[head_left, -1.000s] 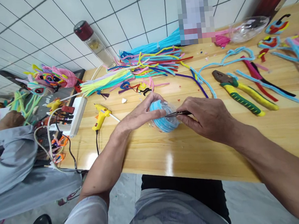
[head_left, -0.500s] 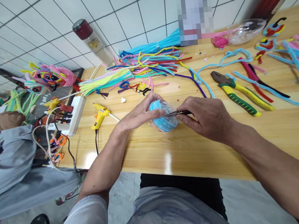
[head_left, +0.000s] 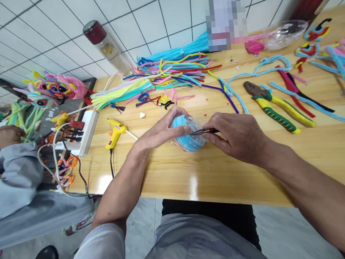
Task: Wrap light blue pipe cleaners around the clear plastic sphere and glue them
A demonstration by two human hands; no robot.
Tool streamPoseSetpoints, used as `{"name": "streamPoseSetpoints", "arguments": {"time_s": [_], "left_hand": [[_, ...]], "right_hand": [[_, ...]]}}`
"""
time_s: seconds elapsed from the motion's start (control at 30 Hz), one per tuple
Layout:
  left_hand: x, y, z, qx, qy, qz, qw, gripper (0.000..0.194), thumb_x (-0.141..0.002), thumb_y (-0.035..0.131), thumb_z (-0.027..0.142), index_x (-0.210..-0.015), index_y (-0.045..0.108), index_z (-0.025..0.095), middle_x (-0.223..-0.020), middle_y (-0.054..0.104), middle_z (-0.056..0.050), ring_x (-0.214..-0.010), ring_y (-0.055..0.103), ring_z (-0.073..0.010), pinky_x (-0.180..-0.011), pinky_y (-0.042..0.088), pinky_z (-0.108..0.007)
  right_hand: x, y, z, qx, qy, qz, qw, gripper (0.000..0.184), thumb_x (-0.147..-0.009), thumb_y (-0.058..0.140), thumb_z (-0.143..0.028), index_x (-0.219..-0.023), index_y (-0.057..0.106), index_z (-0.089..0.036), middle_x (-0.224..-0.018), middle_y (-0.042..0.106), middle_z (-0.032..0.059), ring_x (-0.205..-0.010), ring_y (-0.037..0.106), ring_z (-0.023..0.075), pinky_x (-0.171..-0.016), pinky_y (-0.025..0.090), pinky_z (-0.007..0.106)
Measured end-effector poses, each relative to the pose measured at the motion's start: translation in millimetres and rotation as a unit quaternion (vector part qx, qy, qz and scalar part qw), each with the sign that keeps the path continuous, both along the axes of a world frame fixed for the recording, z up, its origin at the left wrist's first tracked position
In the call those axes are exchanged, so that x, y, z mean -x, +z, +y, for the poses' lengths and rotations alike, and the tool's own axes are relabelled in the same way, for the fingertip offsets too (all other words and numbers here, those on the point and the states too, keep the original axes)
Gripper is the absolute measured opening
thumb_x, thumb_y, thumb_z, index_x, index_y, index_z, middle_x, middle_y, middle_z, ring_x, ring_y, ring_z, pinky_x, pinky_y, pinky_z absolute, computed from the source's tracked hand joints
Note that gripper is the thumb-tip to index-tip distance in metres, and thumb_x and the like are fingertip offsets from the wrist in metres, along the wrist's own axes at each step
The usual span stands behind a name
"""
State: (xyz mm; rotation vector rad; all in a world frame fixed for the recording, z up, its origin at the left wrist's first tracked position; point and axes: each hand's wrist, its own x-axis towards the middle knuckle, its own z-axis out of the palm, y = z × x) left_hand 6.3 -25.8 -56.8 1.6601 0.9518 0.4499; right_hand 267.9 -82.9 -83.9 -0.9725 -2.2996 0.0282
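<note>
My left hand [head_left: 163, 131] is closed around a clear plastic piece wrapped in light blue pipe cleaner [head_left: 189, 143], its thumb lying across the blue windings. From the right, my right hand [head_left: 232, 136] grips slim metal tweezers [head_left: 205, 131], whose tips touch the wrapped piece close to my left thumb. What the tips pinch, if anything, is too small to make out. Left of my hands lies a yellow hot glue gun [head_left: 116, 134] with a white glue stick in its back. Green-and-yellow pliers [head_left: 275, 105] rest to the right of my right hand.
Bundles of coloured pipe cleaners [head_left: 170, 78] lie along the back, beside a red-lidded bottle [head_left: 106, 46]. A white power strip [head_left: 86, 133] with cables is at the left, near a co-worker's hand [head_left: 7, 136]. Loose blue pipe cleaners [head_left: 319, 105] and a clear plastic shell [head_left: 287, 35] occupy the right.
The camera view has shifted slightly. Both hands keep nearly the same hold, and the tweezers stay at the wrapped piece. At the left, the co-worker's hand has moved a little.
</note>
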Motion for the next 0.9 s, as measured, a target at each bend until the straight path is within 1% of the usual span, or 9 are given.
{"name": "streamPoseSetpoints", "arguments": {"time_s": [0.2, 0.4, 0.47, 0.57, 0.63, 0.73, 0.8, 0.87, 0.9], "left_hand": [[0, 0.0, -1, -0.005, 0.002, -0.006, 1.000, 0.039, -0.087, 0.075, 0.045, -0.114, 0.058, 0.023, -0.109, 0.065, -0.002, -0.098, 0.061, -0.0213, -0.080, 0.052, -0.034], [0, 1.0, -1, 0.016, 0.003, -0.005, 1.000, 0.043, -0.085, 0.075, 0.048, -0.115, 0.058, 0.023, -0.111, 0.065, -0.003, -0.097, 0.061, -0.0224, -0.077, 0.050, -0.035], [0, 1.1, -2, 0.021, 0.006, -0.008, 1.000, 0.043, -0.085, 0.076, 0.048, -0.115, 0.057, 0.023, -0.113, 0.066, -0.004, -0.099, 0.063, -0.0236, -0.080, 0.051, -0.036], [1, 0.0, -2, 0.013, 0.008, -0.017, 1.000, 0.042, -0.086, 0.076, 0.048, -0.115, 0.058, 0.023, -0.114, 0.067, -0.004, -0.105, 0.063, -0.0249, -0.089, 0.051, -0.039], [3, -1.7, -2, 0.011, 0.010, -0.020, 1.000, 0.043, -0.086, 0.077, 0.048, -0.116, 0.058, 0.023, -0.115, 0.067, -0.004, -0.106, 0.063, -0.0247, -0.090, 0.051, -0.039], [5, -4.9, -2, 0.018, 0.025, -0.027, 0.999, 0.047, -0.085, 0.078, 0.050, -0.118, 0.058, 0.023, -0.117, 0.068, -0.005, -0.100, 0.063, -0.0232, -0.085, 0.050, -0.036], [8, -7.3, -1, 0.020, 0.041, -0.045, 0.998, 0.050, -0.085, 0.079, 0.052, -0.119, 0.058, 0.023, -0.118, 0.068, -0.005, -0.100, 0.063, -0.0230, -0.084, 0.051, -0.035], [10, -10.2, 1, 0.012, 0.076, -0.079, 0.994, 0.053, -0.083, 0.080, 0.054, -0.119, 0.058, 0.023, -0.116, 0.068, -0.004, -0.100, 0.064, -0.0227, -0.084, 0.051, -0.034], [12, -12.0, 2, 0.004, 0.103, -0.100, 0.990, 0.053, -0.082, 0.081, 0.056, -0.118, 0.058, 0.024, -0.114, 0.068, -0.003, -0.098, 0.064, -0.0220, -0.083, 0.051, -0.033]], "right_hand": [[-1, -0.4, 1, 0.004, -0.001, 0.002, 1.000, 0.023, -0.113, 0.053, -0.034, -0.101, 0.068, -0.022, -0.086, 0.078, 0.0051, -0.076, 0.074, 0.0208, -0.064, 0.047, 0.032], [-1, -2.7, 1, 0.025, -0.001, 0.006, 1.000, 0.025, -0.114, 0.051, -0.036, -0.104, 0.069, -0.022, -0.089, 0.078, 0.0052, -0.077, 0.073, 0.0205, -0.066, 0.048, 0.032], [-1, -3.2, 1, 0.030, -0.002, 0.013, 0.999, 0.024, -0.113, 0.052, -0.036, -0.104, 0.070, -0.022, -0.089, 0.077, 0.0055, -0.078, 0.073, 0.0211, -0.067, 0.047, 0.032], [-1, -3.0, 1, 0.034, -0.002, 0.017, 0.999, 0.023, -0.112, 0.054, -0.035, -0.104, 0.070, -0.022, -0.087, 0.077, 0.0057, -0.077, 0.073, 0.0217, -0.066, 0.047, 0.032], [-2, -2.7, 1, 0.036, 0.000, 0.022, 0.999, 0.022, -0.111, 0.055, -0.035, -0.104, 0.070, -0.022, -0.087, 0.078, 0.0055, -0.076, 0.074, 0.0216, -0.065, 0.047, 0.032], [-5, -4.0, 2, 0.050, 0.000, 0.044, 0.998, 0.020, -0.110, 0.057, -0.036, -0.105, 0.070, -0.021, -0.089, 0.079, 0.0054, -0.074, 0.073, 0.0204, -0.065, 0.047, 0.031], [-6, -6.6, 5, 0.072, -0.015, 0.062, 0.995, 0.021, -0.109, 0.059, -0.038, -0.108, 0.070, -0.021, -0.090, 0.080, 0.0055, -0.072, 0.073, 0.0200, -0.065, 0.048, 0.031], [-7, -10.2, 8, 0.094, -0.047, 0.070, 0.992, 0.023, -0.107, 0.060, -0.040, -0.110, 0.071, -0.021, -0.089, 0.080, 0.0059, -0.073, 0.073, 0.0212, -0.067, 0.050, 0.031], [-8, -12.3, 10, 0.104, -0.070, 0.066, 0.990, 0.022, -0.106, 0.061, -0.041, -0.109, 0.071, -0.021, -0.088, 0.080, 0.0063, -0.075, 0.074, 0.0222, -0.068, 0.050, 0.032]]}}
